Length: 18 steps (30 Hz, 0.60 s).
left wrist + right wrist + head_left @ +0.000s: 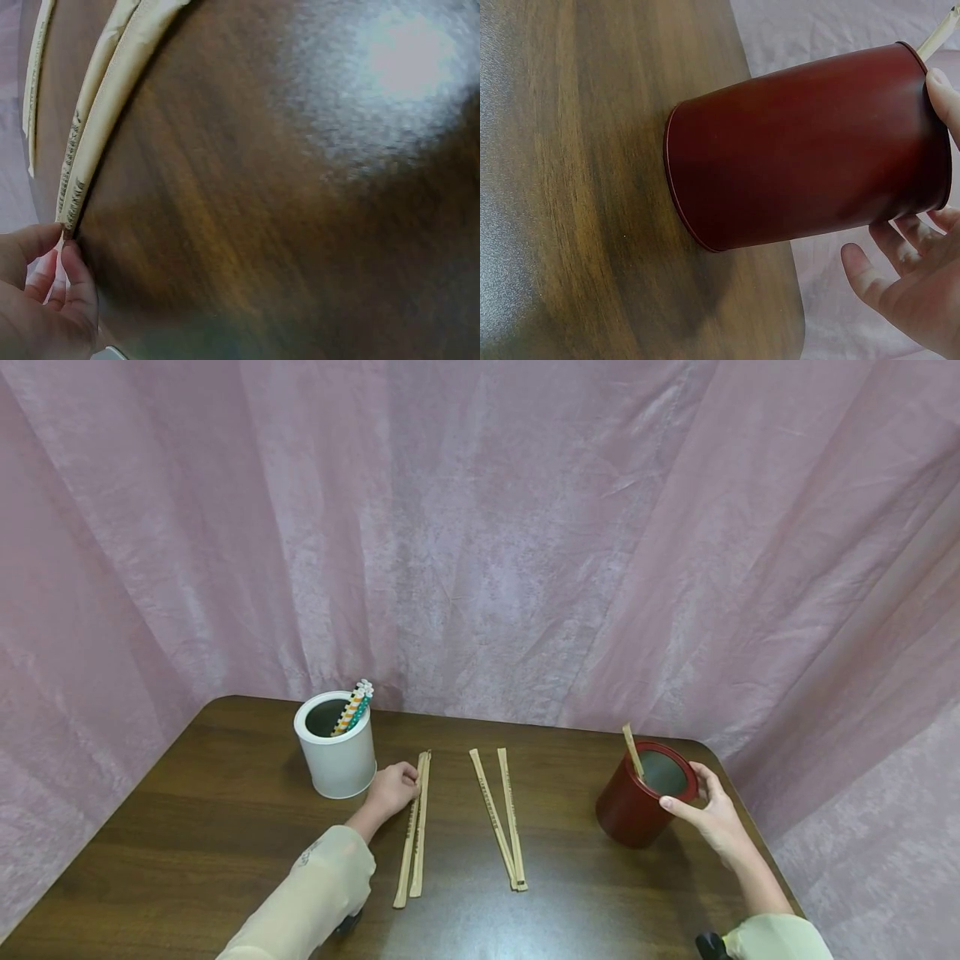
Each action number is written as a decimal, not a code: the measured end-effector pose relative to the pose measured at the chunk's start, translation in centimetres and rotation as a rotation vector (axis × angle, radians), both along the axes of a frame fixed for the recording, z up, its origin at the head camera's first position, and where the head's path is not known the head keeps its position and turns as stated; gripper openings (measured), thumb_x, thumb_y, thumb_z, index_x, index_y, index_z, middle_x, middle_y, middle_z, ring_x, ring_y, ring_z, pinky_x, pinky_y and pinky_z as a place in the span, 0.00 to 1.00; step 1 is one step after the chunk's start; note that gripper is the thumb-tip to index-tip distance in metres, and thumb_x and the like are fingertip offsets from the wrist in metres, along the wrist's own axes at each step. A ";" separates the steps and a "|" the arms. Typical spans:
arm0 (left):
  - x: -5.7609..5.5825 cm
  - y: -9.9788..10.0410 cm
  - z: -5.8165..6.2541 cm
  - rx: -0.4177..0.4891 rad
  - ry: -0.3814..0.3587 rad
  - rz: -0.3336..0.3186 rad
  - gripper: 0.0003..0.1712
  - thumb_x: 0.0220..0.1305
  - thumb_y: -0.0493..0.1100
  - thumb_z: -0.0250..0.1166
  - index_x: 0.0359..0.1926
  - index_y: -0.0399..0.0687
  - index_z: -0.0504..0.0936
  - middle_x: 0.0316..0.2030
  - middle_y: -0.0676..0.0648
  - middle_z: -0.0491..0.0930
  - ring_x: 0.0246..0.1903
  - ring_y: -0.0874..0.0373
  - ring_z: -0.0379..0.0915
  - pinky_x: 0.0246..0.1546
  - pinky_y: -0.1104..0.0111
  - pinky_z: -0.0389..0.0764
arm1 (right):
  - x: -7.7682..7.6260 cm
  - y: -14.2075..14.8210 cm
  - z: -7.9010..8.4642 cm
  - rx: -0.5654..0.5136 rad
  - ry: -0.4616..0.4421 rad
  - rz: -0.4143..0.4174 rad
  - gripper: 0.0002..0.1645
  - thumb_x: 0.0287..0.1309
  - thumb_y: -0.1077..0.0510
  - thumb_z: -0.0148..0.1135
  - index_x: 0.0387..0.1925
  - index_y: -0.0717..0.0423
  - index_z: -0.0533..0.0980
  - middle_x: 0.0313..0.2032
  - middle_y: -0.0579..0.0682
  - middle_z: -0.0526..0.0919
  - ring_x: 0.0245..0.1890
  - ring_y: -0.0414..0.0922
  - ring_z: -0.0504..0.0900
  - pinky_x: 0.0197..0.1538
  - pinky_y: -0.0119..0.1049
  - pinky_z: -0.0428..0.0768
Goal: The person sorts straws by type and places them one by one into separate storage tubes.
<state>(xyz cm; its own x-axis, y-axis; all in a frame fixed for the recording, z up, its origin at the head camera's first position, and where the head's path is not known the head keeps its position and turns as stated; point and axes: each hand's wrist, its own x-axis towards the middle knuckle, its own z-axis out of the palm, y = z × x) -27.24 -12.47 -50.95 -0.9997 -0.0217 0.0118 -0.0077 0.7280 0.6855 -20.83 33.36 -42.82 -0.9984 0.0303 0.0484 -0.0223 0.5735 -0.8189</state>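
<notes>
My left hand [393, 789] pinches at the far end of a pair of slim paper-wrapped sticks [416, 856] with dark print, lying on the table. In the left wrist view, thumb and fingertips meet at the ends of the wrapped pair [97, 124]; whether they pinch one or both I cannot tell. On the right, my right hand [712, 818] holds a dark red cylindrical pot [630, 810] by its rim, thumb on the near side and fingers on the outer side. One wrapped stick [633, 752] leans inside it. The right wrist view shows the pot's wall [802, 150].
Another wrapped pair [501, 827] lies mid-table, near ends touching in a V. A white pot [339, 768] holding patterned sticks [354, 706] with white flower-like tops stands left of my left hand. Pink curtain [480, 543] hangs behind the brown wooden table [225, 827].
</notes>
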 end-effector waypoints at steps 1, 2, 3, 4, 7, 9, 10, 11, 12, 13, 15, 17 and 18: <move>0.1 0.0 0.0 -0.008 0.002 -0.003 0.09 0.44 0.35 0.62 0.32 0.40 0.77 0.26 0.46 0.80 0.28 0.56 0.75 0.31 0.66 0.74 | 0.0 0.0 0.0 0.000 0.000 -0.001 0.49 0.53 0.52 0.59 0.65 0.62 0.41 0.59 0.64 0.58 0.56 0.54 0.57 0.50 0.55 0.63; 0.1 0.0 0.0 -0.019 0.008 -0.007 0.09 0.45 0.35 0.62 0.32 0.40 0.77 0.26 0.46 0.80 0.28 0.56 0.76 0.31 0.66 0.74 | 0.0 0.0 -0.1 -0.001 0.001 -0.002 0.49 0.52 0.52 0.60 0.65 0.62 0.41 0.59 0.64 0.58 0.56 0.55 0.57 0.50 0.56 0.63; 0.2 0.0 0.0 -0.028 0.010 -0.005 0.09 0.45 0.36 0.63 0.32 0.40 0.77 0.26 0.46 0.80 0.28 0.56 0.76 0.32 0.66 0.74 | 0.0 0.0 -0.1 0.000 0.001 -0.003 0.49 0.52 0.52 0.60 0.65 0.62 0.41 0.59 0.64 0.58 0.57 0.55 0.57 0.50 0.56 0.63; 0.3 0.1 0.0 -0.040 0.018 -0.005 0.09 0.45 0.36 0.63 0.32 0.40 0.77 0.26 0.46 0.81 0.28 0.56 0.76 0.31 0.65 0.74 | -0.1 0.1 -0.1 -0.003 0.002 -0.002 0.49 0.52 0.52 0.60 0.65 0.62 0.41 0.59 0.65 0.57 0.57 0.55 0.57 0.50 0.57 0.63; 0.5 0.3 0.1 -0.092 0.044 0.000 0.10 0.44 0.37 0.63 0.32 0.41 0.77 0.26 0.47 0.81 0.27 0.56 0.76 0.30 0.65 0.74 | -0.1 0.1 -0.1 -0.016 -0.004 0.014 0.50 0.53 0.52 0.59 0.65 0.63 0.40 0.60 0.65 0.56 0.57 0.55 0.56 0.51 0.57 0.62; 0.6 0.5 0.1 -0.123 0.051 0.014 0.11 0.44 0.37 0.62 0.33 0.42 0.77 0.25 0.48 0.81 0.27 0.57 0.76 0.27 0.65 0.74 | -0.1 0.1 0.0 -0.016 -0.008 0.014 0.49 0.53 0.53 0.59 0.66 0.62 0.40 0.60 0.65 0.56 0.57 0.55 0.56 0.51 0.56 0.63; 0.6 0.6 0.0 -0.137 0.059 0.020 0.11 0.44 0.36 0.61 0.33 0.42 0.77 0.25 0.48 0.81 0.26 0.57 0.76 0.26 0.65 0.74 | -0.1 0.1 0.1 -0.016 -0.010 0.014 0.49 0.53 0.53 0.59 0.66 0.62 0.40 0.60 0.65 0.56 0.57 0.54 0.56 0.51 0.55 0.63; 0.6 0.7 0.1 -0.144 0.059 0.029 0.11 0.43 0.36 0.61 0.33 0.43 0.77 0.25 0.49 0.81 0.26 0.57 0.76 0.25 0.64 0.73 | -0.1 0.1 0.1 -0.014 -0.012 0.014 0.49 0.54 0.53 0.59 0.66 0.62 0.40 0.60 0.65 0.56 0.57 0.54 0.56 0.51 0.55 0.63; 0.6 0.8 0.1 -0.147 0.057 0.038 0.12 0.43 0.36 0.60 0.34 0.43 0.77 0.25 0.49 0.81 0.25 0.57 0.76 0.24 0.64 0.73 | -0.1 0.1 0.1 -0.010 -0.013 0.014 0.49 0.54 0.53 0.58 0.66 0.62 0.39 0.60 0.64 0.56 0.56 0.54 0.56 0.51 0.55 0.63; 0.7 0.9 0.1 -0.151 0.054 0.049 0.12 0.42 0.36 0.59 0.34 0.43 0.78 0.24 0.50 0.81 0.25 0.57 0.75 0.24 0.64 0.73 | -0.1 0.1 0.1 -0.008 -0.013 0.013 0.49 0.54 0.53 0.58 0.66 0.62 0.40 0.60 0.64 0.56 0.56 0.53 0.56 0.51 0.54 0.63; 0.7 1.0 0.1 -0.147 0.048 0.067 0.13 0.41 0.36 0.59 0.34 0.43 0.78 0.24 0.50 0.80 0.24 0.56 0.75 0.23 0.63 0.73 | -0.1 0.1 0.0 -0.002 -0.010 0.014 0.49 0.54 0.53 0.58 0.66 0.62 0.40 0.60 0.64 0.56 0.56 0.53 0.56 0.50 0.54 0.63; 0.7 1.1 0.0 -0.139 0.030 0.083 0.14 0.41 0.37 0.59 0.35 0.43 0.78 0.24 0.50 0.81 0.25 0.56 0.75 0.23 0.62 0.73 | -0.1 0.1 0.0 -0.001 -0.006 0.017 0.49 0.54 0.53 0.59 0.66 0.62 0.40 0.59 0.64 0.56 0.55 0.53 0.56 0.50 0.55 0.63; 0.6 1.1 0.0 -0.138 0.025 0.088 0.15 0.41 0.37 0.60 0.35 0.43 0.79 0.24 0.50 0.81 0.25 0.55 0.75 0.23 0.62 0.73 | -0.1 0.1 0.0 0.000 -0.004 0.016 0.49 0.53 0.53 0.59 0.65 0.62 0.40 0.59 0.64 0.56 0.55 0.53 0.56 0.50 0.54 0.63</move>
